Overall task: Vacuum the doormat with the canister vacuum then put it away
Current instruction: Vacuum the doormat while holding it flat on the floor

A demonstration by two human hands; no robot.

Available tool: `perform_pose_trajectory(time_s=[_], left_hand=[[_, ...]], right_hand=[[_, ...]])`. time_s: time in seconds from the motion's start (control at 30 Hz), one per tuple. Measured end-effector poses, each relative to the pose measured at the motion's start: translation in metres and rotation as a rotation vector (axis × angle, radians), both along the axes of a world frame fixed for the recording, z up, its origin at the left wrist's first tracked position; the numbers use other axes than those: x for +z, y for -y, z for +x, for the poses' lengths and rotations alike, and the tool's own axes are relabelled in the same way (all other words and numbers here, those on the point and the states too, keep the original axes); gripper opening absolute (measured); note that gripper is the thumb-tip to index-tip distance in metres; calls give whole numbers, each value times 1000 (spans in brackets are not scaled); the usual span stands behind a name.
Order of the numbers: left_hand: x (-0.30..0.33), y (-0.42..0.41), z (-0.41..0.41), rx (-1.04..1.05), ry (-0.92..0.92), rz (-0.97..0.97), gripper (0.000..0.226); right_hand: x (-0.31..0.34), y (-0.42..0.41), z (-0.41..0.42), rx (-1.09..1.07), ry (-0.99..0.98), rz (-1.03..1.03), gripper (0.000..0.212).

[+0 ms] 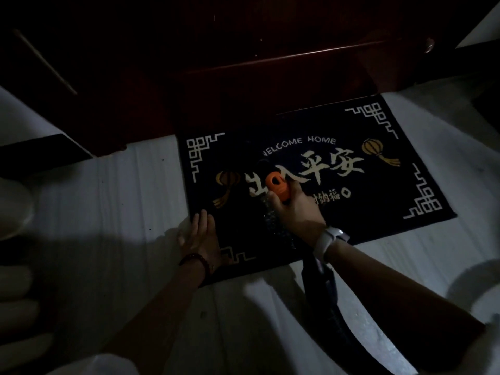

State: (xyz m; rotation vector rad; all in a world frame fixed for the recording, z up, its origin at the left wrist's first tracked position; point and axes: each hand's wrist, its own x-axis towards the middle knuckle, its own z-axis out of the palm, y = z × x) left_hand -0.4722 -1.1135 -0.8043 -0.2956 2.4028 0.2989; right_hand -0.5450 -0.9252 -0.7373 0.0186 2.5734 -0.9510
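A black doormat (pixel 378 190) with "WELCOME HOME", white characters and lanterns lies on the pale floor before a dark door. My right hand (pixel 296 209) grips the orange handle piece (pixel 277 186) of the vacuum hose over the mat's middle. The dark hose (pixel 323 288) trails back from it toward me under my right wrist. My left hand (pixel 200 234) lies flat with straight fingers on the mat's near left edge. The nozzle tip is lost in the dark against the mat.
A dark wooden door (pixel 270 63) stands just beyond the mat. Pale rounded shapes sit at the left edge (pixel 13 207) and lower right (pixel 476 288). The light floor (pixel 121 198) stretches left of the mat. The scene is very dim.
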Motion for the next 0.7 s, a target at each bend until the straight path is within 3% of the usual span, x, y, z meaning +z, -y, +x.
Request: perform_pose_trajectory(time_s=[0.23,0.3,0.43,0.5,0.7], left_hand=[[-3,5,6,39,-67,58,109],[-4,6,7,45,-74,58,110],[-3,6,7,-19,-40,-13,117],[-2,6,6,-33,-23,-36,117],[-3,6,6,36,-78,39,108]], right_hand=[[8,-11,52,317,47,151,49],[8,-20,31,254,43,120,47],[17,-38,-28,-94,12,81,43],[14,-31,-30,-111,-17,53,43],[-7,9,52,313,23,106,47]])
